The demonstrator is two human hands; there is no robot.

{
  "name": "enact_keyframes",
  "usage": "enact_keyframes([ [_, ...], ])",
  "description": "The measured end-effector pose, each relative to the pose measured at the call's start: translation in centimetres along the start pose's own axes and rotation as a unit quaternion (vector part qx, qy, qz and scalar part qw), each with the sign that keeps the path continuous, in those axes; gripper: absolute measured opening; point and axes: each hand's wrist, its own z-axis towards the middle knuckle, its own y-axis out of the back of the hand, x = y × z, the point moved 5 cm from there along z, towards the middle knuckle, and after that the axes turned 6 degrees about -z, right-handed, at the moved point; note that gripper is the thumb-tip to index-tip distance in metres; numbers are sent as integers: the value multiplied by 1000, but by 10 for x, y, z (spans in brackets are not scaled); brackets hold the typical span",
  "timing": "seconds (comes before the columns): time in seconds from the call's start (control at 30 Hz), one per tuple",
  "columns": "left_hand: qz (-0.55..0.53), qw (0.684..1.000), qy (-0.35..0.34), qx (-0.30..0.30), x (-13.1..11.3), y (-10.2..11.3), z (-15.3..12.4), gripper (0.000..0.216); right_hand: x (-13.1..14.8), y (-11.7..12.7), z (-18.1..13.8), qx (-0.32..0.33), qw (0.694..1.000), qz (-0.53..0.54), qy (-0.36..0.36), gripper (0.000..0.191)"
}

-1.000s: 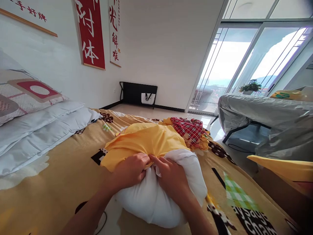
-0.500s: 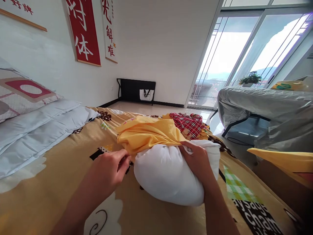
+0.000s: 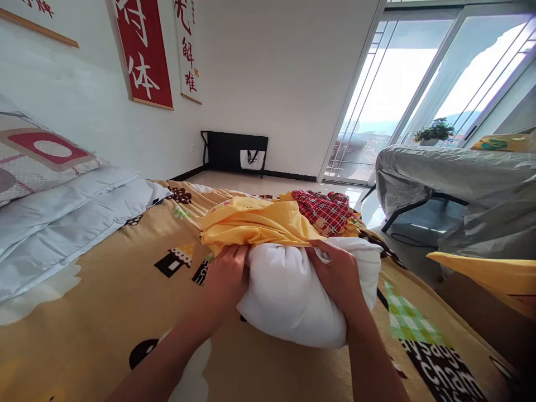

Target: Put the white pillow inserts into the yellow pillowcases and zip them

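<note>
Our left hand [image 3: 229,274] and right hand [image 3: 337,272] grip one yellow cloth [image 3: 268,223] (by its edge). We see one white pillow [image 3: 291,301] between.

there is a puffy, plain white cloth pillow [image 3: 297,301]. the thin, bright yellow cloth cover [image 3: 262,220] has a bit of pink near its far left edge. the crumpled red cloth [image 3: 322,211] has white criss-cross lines. the soft tan blanket [image 3: 96,318] has dark brown shapes, green and white checks, and white letters on black. the long red wall scroll [image 3: 144,50] has big white writing.
</note>
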Motion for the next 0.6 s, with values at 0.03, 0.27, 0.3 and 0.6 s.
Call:
enact_keyframes([
  [0.03, -3, 1000, 14, 7, 3, -1, 2, 33, 3, -1, -1, 1, 1000, -4, 8, 34],
  [0.27, 30, 998, 56, -5, 18, -9, 11, 28, 25, -3, -10, -1, 998, -51, 46, 31],
  [0.3, 24, 998, 48, -15, 18, -12, 11, 27, 25, -3, -11, 0, 998, -53, 46, 31],
  [0.6, -28, 981, -91, -168, -1, -1, -3, 25, -6, 2, 1, -17, 1000, -24, -11, 35],
])
